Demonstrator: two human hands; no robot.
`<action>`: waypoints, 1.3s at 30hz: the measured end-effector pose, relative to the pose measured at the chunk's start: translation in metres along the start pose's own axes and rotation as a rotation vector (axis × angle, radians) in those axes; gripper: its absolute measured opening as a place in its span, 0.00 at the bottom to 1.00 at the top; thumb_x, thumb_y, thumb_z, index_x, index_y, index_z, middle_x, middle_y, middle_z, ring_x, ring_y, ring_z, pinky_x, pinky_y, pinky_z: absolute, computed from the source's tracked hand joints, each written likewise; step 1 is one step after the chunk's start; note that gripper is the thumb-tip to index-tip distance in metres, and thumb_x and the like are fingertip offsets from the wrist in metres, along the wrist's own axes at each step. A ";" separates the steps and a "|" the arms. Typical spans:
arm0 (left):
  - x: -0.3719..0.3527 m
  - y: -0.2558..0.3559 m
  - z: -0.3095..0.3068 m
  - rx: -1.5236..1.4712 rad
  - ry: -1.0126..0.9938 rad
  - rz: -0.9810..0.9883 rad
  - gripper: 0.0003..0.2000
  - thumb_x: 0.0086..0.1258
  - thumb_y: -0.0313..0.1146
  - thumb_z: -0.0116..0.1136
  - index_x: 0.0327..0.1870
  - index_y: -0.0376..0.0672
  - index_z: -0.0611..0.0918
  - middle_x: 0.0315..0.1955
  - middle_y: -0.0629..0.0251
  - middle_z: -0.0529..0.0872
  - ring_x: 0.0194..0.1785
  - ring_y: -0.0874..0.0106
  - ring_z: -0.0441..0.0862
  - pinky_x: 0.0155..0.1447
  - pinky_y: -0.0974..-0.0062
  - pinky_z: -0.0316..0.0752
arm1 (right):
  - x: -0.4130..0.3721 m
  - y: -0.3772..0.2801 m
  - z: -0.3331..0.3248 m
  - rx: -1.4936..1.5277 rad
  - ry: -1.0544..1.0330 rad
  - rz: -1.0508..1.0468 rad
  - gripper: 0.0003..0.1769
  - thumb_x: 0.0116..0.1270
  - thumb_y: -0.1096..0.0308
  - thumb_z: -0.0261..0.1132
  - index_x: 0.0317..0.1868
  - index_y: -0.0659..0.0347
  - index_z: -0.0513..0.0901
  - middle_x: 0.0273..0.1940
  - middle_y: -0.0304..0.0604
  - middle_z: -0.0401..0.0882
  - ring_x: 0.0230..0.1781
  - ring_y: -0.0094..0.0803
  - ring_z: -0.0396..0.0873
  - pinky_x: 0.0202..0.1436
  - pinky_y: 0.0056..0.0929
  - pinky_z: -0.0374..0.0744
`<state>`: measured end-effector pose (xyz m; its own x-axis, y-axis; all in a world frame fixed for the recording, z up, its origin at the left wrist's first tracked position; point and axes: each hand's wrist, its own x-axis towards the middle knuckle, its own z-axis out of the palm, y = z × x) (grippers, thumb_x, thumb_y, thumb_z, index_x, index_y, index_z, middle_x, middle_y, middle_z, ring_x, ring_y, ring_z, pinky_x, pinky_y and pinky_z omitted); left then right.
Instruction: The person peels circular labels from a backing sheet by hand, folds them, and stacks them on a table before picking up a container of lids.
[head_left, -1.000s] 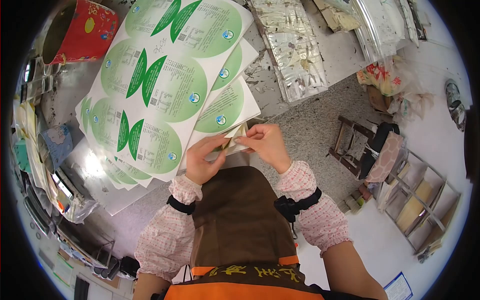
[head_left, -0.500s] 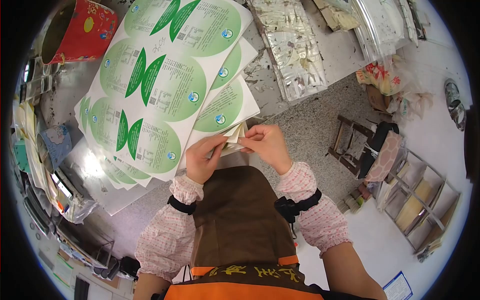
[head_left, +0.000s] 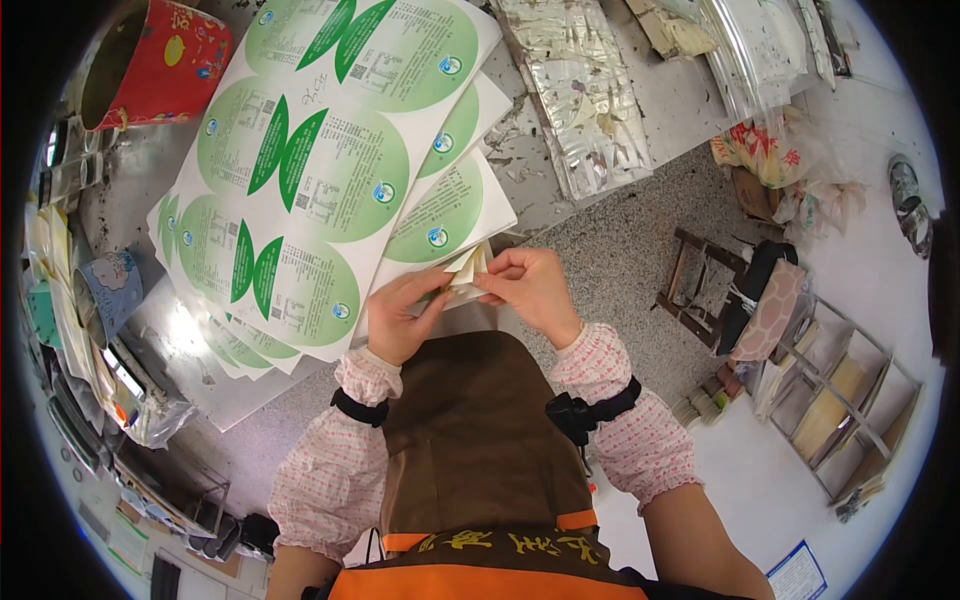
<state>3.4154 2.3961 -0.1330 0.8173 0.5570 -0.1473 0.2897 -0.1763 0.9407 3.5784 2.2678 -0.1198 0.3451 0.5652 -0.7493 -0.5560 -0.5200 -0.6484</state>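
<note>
Large white label sheets (head_left: 400, 110) printed with green circles and leaf shapes lie in an uneven, fanned stack in front of me. At the stack's near right corner, a sheet corner (head_left: 466, 266) is bent up and shows its pale underside. My right hand (head_left: 537, 292) pinches this corner between thumb and fingers. Against the same bent edge, my left hand (head_left: 402, 312) is closed with thumb and fingertips together on the paper. How many layers each hand grips is hidden.
The stack rests on a worn metal table (head_left: 520, 150). A red bin (head_left: 178, 65) stands at its far left, and a crumpled, clear-wrapped bundle (head_left: 585, 100) lies at the back. To the right on the floor are a stool (head_left: 710, 285) and a rack (head_left: 840, 400).
Both hands stay at the bent corner with almost the same grip. The whole view has shifted very slightly.
</note>
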 end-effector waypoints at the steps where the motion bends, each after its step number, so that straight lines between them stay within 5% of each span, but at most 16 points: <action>1: 0.000 -0.001 0.001 0.009 0.002 0.009 0.12 0.61 0.21 0.66 0.46 0.39 0.86 0.40 0.55 0.89 0.42 0.61 0.88 0.46 0.71 0.81 | 0.000 -0.001 0.000 0.005 -0.005 0.000 0.06 0.63 0.77 0.71 0.36 0.72 0.83 0.30 0.46 0.86 0.27 0.26 0.85 0.30 0.20 0.84; 22: 0.001 0.006 0.002 0.088 0.020 0.116 0.12 0.61 0.20 0.66 0.46 0.39 0.85 0.38 0.57 0.89 0.38 0.59 0.87 0.44 0.69 0.81 | -0.003 -0.008 0.001 0.120 -0.080 0.007 0.09 0.69 0.73 0.67 0.43 0.73 0.83 0.35 0.48 0.87 0.32 0.29 0.87 0.35 0.23 0.85; 25: -0.004 0.005 0.007 0.124 0.052 -0.001 0.14 0.59 0.18 0.64 0.47 0.40 0.85 0.37 0.58 0.88 0.37 0.59 0.86 0.42 0.68 0.81 | -0.007 -0.008 -0.002 0.138 0.069 -0.039 0.09 0.71 0.72 0.65 0.44 0.72 0.83 0.34 0.47 0.86 0.33 0.29 0.86 0.38 0.24 0.85; 28: -0.004 -0.001 0.009 0.178 0.059 0.161 0.15 0.58 0.15 0.60 0.46 0.40 0.85 0.40 0.57 0.86 0.39 0.59 0.85 0.42 0.66 0.80 | -0.007 0.019 -0.014 0.000 0.271 -0.212 0.09 0.72 0.71 0.63 0.45 0.71 0.83 0.35 0.46 0.87 0.35 0.28 0.86 0.40 0.24 0.84; 31: -0.004 0.000 0.009 0.255 0.004 0.238 0.16 0.57 0.14 0.58 0.45 0.40 0.85 0.45 0.56 0.85 0.44 0.58 0.84 0.44 0.65 0.79 | -0.019 0.034 -0.006 -0.138 0.213 -0.230 0.09 0.72 0.71 0.62 0.44 0.71 0.82 0.36 0.45 0.87 0.37 0.27 0.86 0.42 0.23 0.82; 39: 0.002 0.013 0.008 0.216 -0.074 0.132 0.16 0.59 0.18 0.62 0.48 0.40 0.86 0.50 0.57 0.82 0.51 0.57 0.81 0.54 0.63 0.78 | -0.032 0.007 0.006 -0.361 0.265 -0.264 0.08 0.69 0.73 0.63 0.45 0.69 0.82 0.35 0.43 0.86 0.35 0.26 0.84 0.41 0.25 0.81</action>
<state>3.4249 2.3889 -0.1239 0.8870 0.4583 -0.0572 0.2713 -0.4168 0.8676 3.5593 2.2497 -0.0989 0.6443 0.5496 -0.5318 -0.1442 -0.5957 -0.7902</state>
